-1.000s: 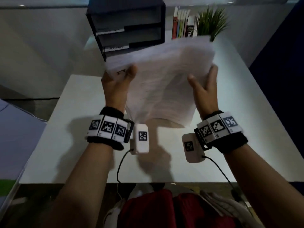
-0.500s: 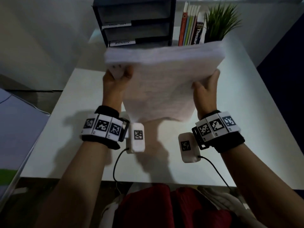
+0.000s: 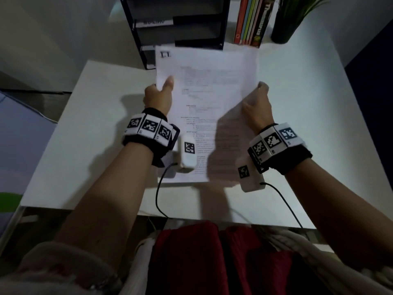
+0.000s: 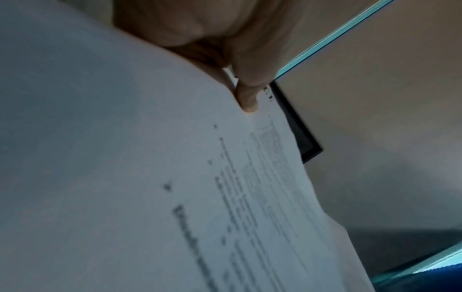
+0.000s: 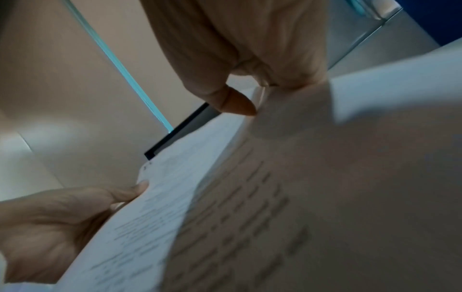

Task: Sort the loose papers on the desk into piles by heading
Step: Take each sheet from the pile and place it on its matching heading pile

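A stack of white printed papers [image 3: 208,86] is held above the white desk [image 3: 85,124], its printed face turned up toward me, with a dark heading mark at its top left corner. My left hand [image 3: 158,96] grips the stack's left edge, thumb [image 4: 247,94] pressed on the top sheet [image 4: 150,177]. My right hand [image 3: 256,107] grips the right edge and curls a sheet's corner upward. In the right wrist view the thumb [image 5: 235,102] pinches the papers [image 5: 275,197], and the left hand [image 5: 50,227] shows at the far edge.
A dark tiered paper tray [image 3: 178,24] stands at the back of the desk, right behind the stack. Upright books [image 3: 253,20] and a potted plant [image 3: 287,20] stand to its right. White desk surface lies open on both sides. My red-clad lap [image 3: 212,262] is under the front edge.
The stack, held tilted up with its far edge high, has come down toward me and flattened, so the printed top page now faces me. Both hands keep their grip.
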A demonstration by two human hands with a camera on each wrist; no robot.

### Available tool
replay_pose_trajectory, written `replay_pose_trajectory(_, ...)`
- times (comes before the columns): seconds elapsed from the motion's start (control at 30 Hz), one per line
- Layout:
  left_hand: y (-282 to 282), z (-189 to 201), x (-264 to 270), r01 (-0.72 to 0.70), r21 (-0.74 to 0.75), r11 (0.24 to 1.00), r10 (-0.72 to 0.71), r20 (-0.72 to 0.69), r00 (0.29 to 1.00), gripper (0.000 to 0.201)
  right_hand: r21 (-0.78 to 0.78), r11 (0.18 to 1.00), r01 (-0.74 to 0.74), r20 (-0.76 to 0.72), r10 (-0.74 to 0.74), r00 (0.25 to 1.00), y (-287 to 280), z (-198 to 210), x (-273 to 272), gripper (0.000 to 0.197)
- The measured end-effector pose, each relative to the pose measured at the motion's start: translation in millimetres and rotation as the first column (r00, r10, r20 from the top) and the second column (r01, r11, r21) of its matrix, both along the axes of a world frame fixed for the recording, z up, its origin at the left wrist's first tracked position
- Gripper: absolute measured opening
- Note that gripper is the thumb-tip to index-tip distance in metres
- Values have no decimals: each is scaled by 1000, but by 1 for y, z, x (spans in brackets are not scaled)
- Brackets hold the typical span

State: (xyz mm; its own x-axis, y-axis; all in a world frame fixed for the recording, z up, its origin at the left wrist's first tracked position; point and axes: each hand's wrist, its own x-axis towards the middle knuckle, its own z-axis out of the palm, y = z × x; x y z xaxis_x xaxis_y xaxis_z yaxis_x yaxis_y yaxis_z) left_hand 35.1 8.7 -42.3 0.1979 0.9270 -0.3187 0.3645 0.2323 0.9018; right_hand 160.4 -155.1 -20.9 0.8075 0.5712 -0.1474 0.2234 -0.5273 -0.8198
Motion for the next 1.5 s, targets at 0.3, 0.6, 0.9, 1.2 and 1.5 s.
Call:
replay_pose_trajectory(0.3, -19, -56, -6, 176, -256, 950, -248, -281, 927, 48, -396, 916, -67, -55, 49, 997, -8, -49, -7, 59)
replay_pose_trajectory(0.6, 11, -48, -14, 421, -131, 898, -431, -466, 773, 47, -447, 883, -142, 154, 232, 960, 46, -34, -6, 60)
replay_pose_trajectory(0.9, 34, -52, -10, 723, 220, 655, -539, -534, 651, 54, -594, 707, -384, 182, 583, 792, 96, -56, -17, 89)
replay_pose_trajectory(1.2, 26, -50, -20, 825, 216, 522, -572, -628, 527, 51, -643, 699, -313, 229, 565, 793, 90, -74, -12, 83)
replay_pose_trajectory(1.5, 22, -53, -13, 727, 258, 636, -521, -551, 652, 65, -610, 731, -307, 274, 558, 784, 82, -78, -18, 79)
